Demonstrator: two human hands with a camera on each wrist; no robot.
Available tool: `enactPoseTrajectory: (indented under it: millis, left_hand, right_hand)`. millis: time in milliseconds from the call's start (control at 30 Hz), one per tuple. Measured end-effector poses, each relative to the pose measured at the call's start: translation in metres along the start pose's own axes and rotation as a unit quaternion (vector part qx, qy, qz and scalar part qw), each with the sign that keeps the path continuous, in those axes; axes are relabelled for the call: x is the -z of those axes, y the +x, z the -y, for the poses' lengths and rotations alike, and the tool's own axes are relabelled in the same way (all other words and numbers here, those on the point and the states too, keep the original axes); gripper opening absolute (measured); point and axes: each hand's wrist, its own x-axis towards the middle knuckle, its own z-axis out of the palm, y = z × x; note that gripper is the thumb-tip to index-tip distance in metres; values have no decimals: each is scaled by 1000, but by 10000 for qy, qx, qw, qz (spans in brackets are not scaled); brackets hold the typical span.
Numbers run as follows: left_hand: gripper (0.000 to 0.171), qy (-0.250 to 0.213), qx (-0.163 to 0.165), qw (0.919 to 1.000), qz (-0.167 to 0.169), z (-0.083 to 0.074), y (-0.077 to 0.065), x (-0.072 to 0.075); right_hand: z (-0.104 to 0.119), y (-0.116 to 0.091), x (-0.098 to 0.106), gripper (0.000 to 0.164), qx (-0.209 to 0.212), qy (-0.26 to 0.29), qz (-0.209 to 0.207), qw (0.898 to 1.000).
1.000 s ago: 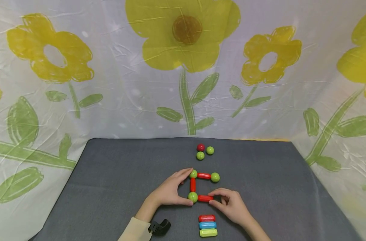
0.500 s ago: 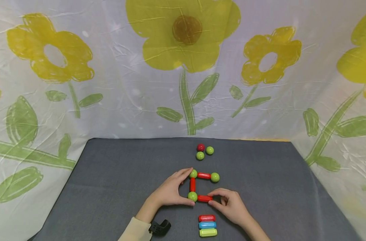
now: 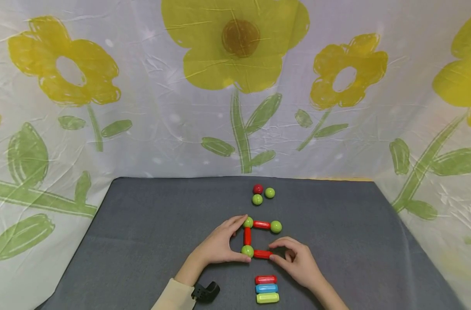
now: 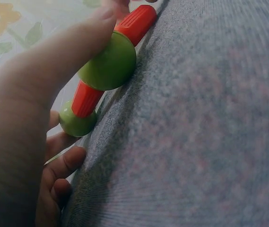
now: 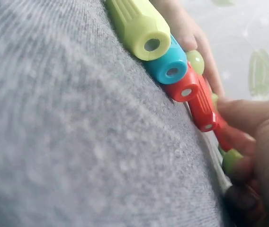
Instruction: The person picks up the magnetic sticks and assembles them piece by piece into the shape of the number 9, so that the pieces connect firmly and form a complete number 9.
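A three-sided frame of red rods and green balls lies flat on the cloth in the head view. My left hand (image 3: 216, 244) spans its left side, the thumb at the near green ball (image 3: 247, 251) and the fingertips at the far green ball (image 3: 248, 222); the red rod (image 3: 247, 236) joins these balls. A top rod (image 3: 261, 224) runs right to another green ball (image 3: 276, 227). My right hand (image 3: 297, 261) is beside the free end of the bottom red rod (image 3: 262, 254), thumb close by, index finger raised off it. The right wrist view shows that red rod (image 5: 201, 108) ending in a silvery disc.
Loose red (image 3: 265, 280), blue (image 3: 266, 288) and yellow-green (image 3: 267, 298) rods lie in a stack nearer me. Behind the frame sit a red ball (image 3: 257, 189) and two green balls (image 3: 269, 192). Flowered cloth (image 3: 161, 129) hangs beyond the grey tabletop (image 3: 161, 215).
My right hand's index finger has lifted away from the bottom rod's end, widening the gap to the thumb. The left hand and the frame have stayed nearly still.
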Motion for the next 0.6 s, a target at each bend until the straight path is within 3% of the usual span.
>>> enactPoseTrajectory:
  millis: [133,367,600]
  left_hand:
    - [115,-23,-42,10000,14,1,-1,0]
    - [116,-77,-86,9999,20,4,0,-4]
    - [118,-37,-35,10000,-6,6,2,-1]
  right_hand:
    - [3,-8,4,23,-135,398,1,9991]
    - [4,-26,12,20,-41,372,1010,9942]
    - [2,-22,17,18,244,416,1454,9882]
